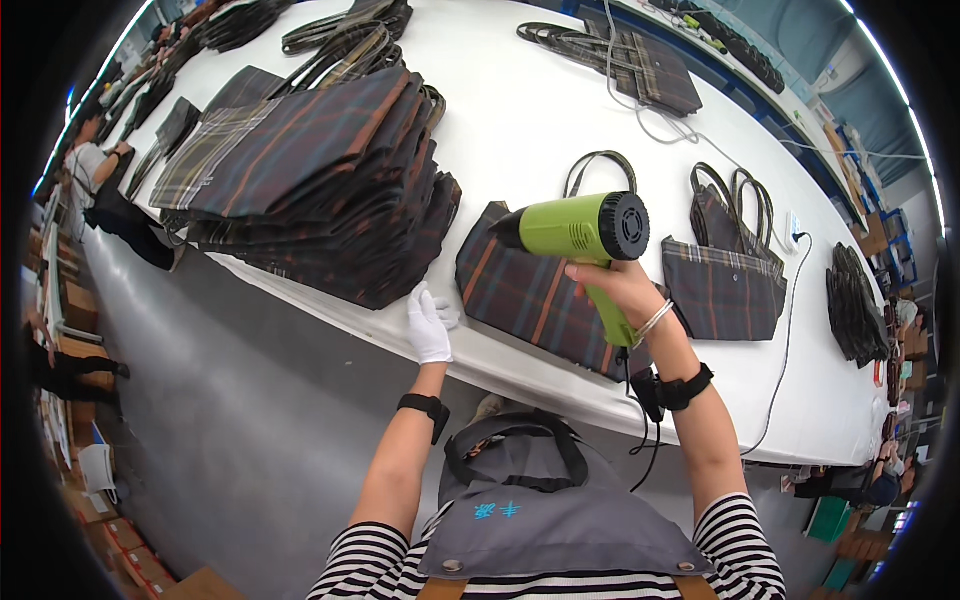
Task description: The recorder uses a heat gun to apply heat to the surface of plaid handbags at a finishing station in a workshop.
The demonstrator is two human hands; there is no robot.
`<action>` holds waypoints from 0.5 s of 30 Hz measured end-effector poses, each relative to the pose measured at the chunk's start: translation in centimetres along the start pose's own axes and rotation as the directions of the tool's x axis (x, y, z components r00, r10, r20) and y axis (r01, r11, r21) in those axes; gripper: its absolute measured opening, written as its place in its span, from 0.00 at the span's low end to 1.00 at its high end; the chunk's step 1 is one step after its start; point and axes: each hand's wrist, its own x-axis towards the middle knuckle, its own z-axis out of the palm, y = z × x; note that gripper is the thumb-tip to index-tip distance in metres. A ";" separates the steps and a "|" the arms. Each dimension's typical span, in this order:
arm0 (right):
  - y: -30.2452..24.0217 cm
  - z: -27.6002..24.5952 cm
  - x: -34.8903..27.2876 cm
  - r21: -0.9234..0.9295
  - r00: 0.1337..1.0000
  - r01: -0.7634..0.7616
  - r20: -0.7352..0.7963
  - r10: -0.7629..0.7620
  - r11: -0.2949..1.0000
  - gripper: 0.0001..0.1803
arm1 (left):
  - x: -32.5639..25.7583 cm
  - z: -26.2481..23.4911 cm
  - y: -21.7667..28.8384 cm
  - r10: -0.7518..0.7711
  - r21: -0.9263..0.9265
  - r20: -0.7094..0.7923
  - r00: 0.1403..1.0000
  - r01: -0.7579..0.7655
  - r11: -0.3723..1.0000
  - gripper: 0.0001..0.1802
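Note:
My right hand [628, 290], bare with a bracelet at the wrist, grips the handle of a green heat gun [565, 226]. Its black nozzle points left, over a dark plaid tote bag [530, 300] that lies flat at the table edge. My left hand [430, 328] wears a white glove and rests by the table edge, between that bag and a tall stack of plaid bags [310, 190]. Its fingers are stretched out and hold nothing that I can see; the fingertips are close to the stack's near corner.
Another plaid tote [725, 295] lies on the white table [480, 110] to the right. A power cord [790, 350] runs across the tabletop. More bags [655, 70] lie at the far side, and a dark pile [855, 305] at the right end. A person [95, 170] stands at the far left.

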 end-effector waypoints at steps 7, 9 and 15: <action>0.5 -0.2 -3.9 -0.074 0.994 -0.045 0.094 0.052 0.996 0.13 | -0.3 -2.9 1.3 -0.193 -0.195 -0.038 0.980 0.182 0.964 0.14; -1.0 0.4 -4.6 -0.069 0.993 -0.054 0.102 0.061 0.996 0.13 | 0.0 -3.1 1.8 -0.220 -0.172 -0.023 0.975 0.213 0.962 0.14; -0.1 -0.5 -5.7 -0.039 0.989 -0.023 0.146 0.028 0.999 0.13 | 0.9 -3.1 2.0 -0.411 -0.117 0.272 0.870 0.453 0.884 0.15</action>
